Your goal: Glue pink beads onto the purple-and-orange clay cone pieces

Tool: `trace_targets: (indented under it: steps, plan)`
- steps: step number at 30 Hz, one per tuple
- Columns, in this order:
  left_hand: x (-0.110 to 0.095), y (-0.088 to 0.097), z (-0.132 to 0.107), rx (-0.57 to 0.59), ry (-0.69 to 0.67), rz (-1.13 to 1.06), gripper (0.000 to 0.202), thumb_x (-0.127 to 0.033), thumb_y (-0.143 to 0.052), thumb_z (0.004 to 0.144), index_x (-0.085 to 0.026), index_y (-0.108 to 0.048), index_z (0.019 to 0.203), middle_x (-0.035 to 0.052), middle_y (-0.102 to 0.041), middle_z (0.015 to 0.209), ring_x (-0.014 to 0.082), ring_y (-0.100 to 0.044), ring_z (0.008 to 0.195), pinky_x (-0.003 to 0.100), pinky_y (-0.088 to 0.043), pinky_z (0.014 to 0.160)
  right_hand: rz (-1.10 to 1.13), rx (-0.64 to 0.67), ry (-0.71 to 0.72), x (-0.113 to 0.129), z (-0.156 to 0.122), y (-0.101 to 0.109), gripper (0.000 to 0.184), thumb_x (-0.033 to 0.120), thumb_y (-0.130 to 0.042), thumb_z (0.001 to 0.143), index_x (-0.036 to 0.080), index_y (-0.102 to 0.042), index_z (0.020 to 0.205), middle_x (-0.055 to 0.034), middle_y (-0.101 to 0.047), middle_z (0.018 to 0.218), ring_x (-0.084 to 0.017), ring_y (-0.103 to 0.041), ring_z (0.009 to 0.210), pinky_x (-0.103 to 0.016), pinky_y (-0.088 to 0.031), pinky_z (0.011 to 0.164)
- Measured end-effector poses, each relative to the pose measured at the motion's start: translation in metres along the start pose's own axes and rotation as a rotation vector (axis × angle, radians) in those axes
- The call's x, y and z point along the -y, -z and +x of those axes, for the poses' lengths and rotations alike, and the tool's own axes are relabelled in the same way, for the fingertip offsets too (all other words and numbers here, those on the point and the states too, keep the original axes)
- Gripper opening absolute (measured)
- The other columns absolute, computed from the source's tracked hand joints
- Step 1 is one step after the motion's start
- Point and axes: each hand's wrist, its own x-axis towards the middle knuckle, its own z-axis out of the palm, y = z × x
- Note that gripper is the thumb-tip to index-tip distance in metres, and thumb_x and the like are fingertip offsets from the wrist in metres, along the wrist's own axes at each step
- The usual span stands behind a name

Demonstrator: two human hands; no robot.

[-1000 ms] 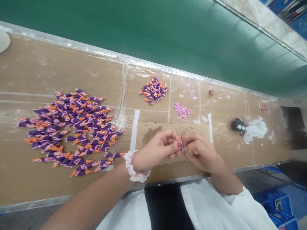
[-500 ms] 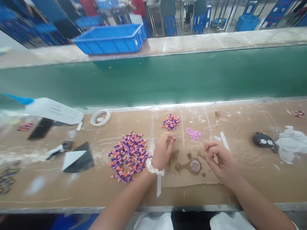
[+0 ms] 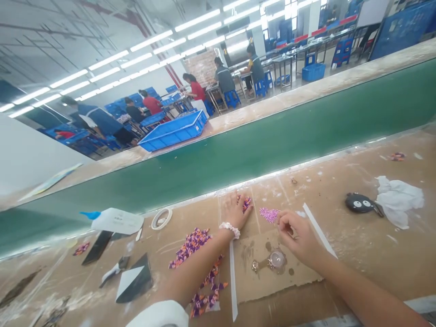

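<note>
My left hand (image 3: 234,212), a white scrunchie at its wrist, reaches forward with fingers stretched over a small pile of purple and orange pieces (image 3: 246,204). Part of that pile is hidden under the hand. Closed in a pinch, my right hand (image 3: 295,234) hovers beside a heap of tiny pink beads (image 3: 269,215); anything between its fingertips is too small to make out. A small round clear dish (image 3: 276,259) sits among wet brown stains on a cardboard sheet (image 3: 252,290). My left forearm partly covers a larger pile of purple and orange pieces (image 3: 192,245).
Left of the piles lie a tape roll (image 3: 161,219), a white bottle with a blue nozzle (image 3: 117,221) and a dark flat object (image 3: 97,247). A black round thing with eyes (image 3: 359,203) and crumpled tissue (image 3: 400,202) lie right. A blue crate (image 3: 173,131) stands beyond the green belt (image 3: 245,141).
The view has tilted up and rolled, showing the room and people behind. My left hand has moved from above the cardboard onto the small pile, its fingers opening out. My right hand stays pinched, nearer the beads.
</note>
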Motion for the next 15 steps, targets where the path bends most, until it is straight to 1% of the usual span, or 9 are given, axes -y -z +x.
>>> trace_targets:
  steps: [1, 3, 4, 6, 8, 11, 13, 15]
  plan:
    - [-0.001, -0.001, 0.01, 0.014, -0.026, 0.017, 0.048, -0.04, -0.056, 0.091, -0.026, -0.051, 0.136, 0.0125, -0.039, 0.152, 0.0374, -0.025, 0.144, 0.061, -0.022, 0.115, 0.006, -0.013, 0.002, -0.001, 0.001, 0.0, 0.021, 0.001, -0.044, 0.078, 0.022, -0.042, 0.074, -0.0001, -0.053, 0.076, -0.011, -0.046, 0.062, -0.022, -0.039, 0.054]
    - [-0.003, -0.002, 0.032, 0.026, -0.061, 0.047, 0.038, -0.036, -0.055, 0.093, -0.024, -0.056, 0.129, 0.0109, -0.048, 0.143, 0.0315, -0.043, 0.133, 0.056, -0.035, 0.109, 0.01, -0.026, -0.007, -0.002, 0.002, -0.001, 0.021, 0.001, -0.044, 0.077, 0.022, -0.043, 0.074, 0.0, -0.054, 0.075, -0.011, -0.046, 0.062, -0.022, -0.039, 0.054]
    - [-0.004, -0.002, 0.044, 0.023, -0.064, 0.06, 0.036, -0.034, -0.056, 0.093, -0.022, -0.056, 0.127, 0.0108, -0.052, 0.138, 0.0285, -0.051, 0.125, 0.053, -0.043, 0.104, 0.007, -0.028, -0.013, -0.002, 0.002, -0.001, 0.021, 0.001, -0.044, 0.076, 0.022, -0.043, 0.074, 0.0002, -0.054, 0.075, -0.011, -0.046, 0.061, -0.022, -0.039, 0.054]
    - [-0.005, -0.003, 0.07, 0.006, -0.043, 0.086, 0.034, -0.033, -0.057, 0.093, -0.018, -0.056, 0.124, 0.0108, -0.057, 0.13, 0.0243, -0.059, 0.111, 0.047, -0.052, 0.093, -0.004, -0.031, -0.012, -0.003, 0.002, -0.001, 0.021, 0.001, -0.043, 0.076, 0.022, -0.042, 0.074, 0.0005, -0.053, 0.074, -0.011, -0.047, 0.061, -0.022, -0.04, 0.053]
    - [-0.006, -0.003, 0.098, -0.014, -0.005, 0.108, 0.033, -0.033, -0.057, 0.093, -0.018, -0.057, 0.122, 0.0105, -0.059, 0.126, 0.0228, -0.061, 0.106, 0.044, -0.054, 0.089, -0.023, -0.04, 0.013, -0.003, 0.002, -0.002, 0.022, 0.001, -0.043, 0.076, 0.022, -0.041, 0.074, 0.0008, -0.053, 0.073, -0.012, -0.047, 0.06, -0.022, -0.04, 0.053]
    - [-0.007, 0.001, 0.134, -0.039, 0.038, 0.128, 0.033, -0.033, -0.057, 0.093, -0.018, -0.057, 0.122, 0.0104, -0.059, 0.125, 0.0226, -0.062, 0.105, 0.044, -0.054, 0.088, -0.074, -0.061, 0.073, -0.005, 0.0, -0.004, 0.022, 0.001, -0.042, 0.077, 0.022, -0.041, 0.075, 0.0005, -0.053, 0.073, -0.012, -0.048, 0.06, -0.022, -0.039, 0.051]
    - [-0.009, 0.006, 0.15, -0.054, 0.047, 0.132, 0.033, -0.033, -0.057, 0.093, -0.017, -0.057, 0.122, 0.0103, -0.059, 0.124, 0.0227, -0.062, 0.105, 0.044, -0.054, 0.088, -0.109, -0.06, 0.107, -0.006, -0.001, -0.006, 0.021, 0.001, -0.041, 0.078, 0.023, -0.041, 0.076, -0.0001, -0.054, 0.074, -0.013, -0.05, 0.061, -0.022, -0.039, 0.051]
    - [-0.013, 0.01, 0.159, -0.067, 0.041, 0.13, 0.034, -0.033, -0.058, 0.093, -0.017, -0.057, 0.122, 0.0103, -0.059, 0.124, 0.0229, -0.062, 0.105, 0.044, -0.054, 0.088, -0.132, -0.061, 0.129, -0.007, -0.001, -0.006, 0.021, 0.002, -0.04, 0.079, 0.023, -0.04, 0.076, -0.0001, -0.053, 0.073, -0.013, -0.05, 0.06, -0.022, -0.039, 0.05]
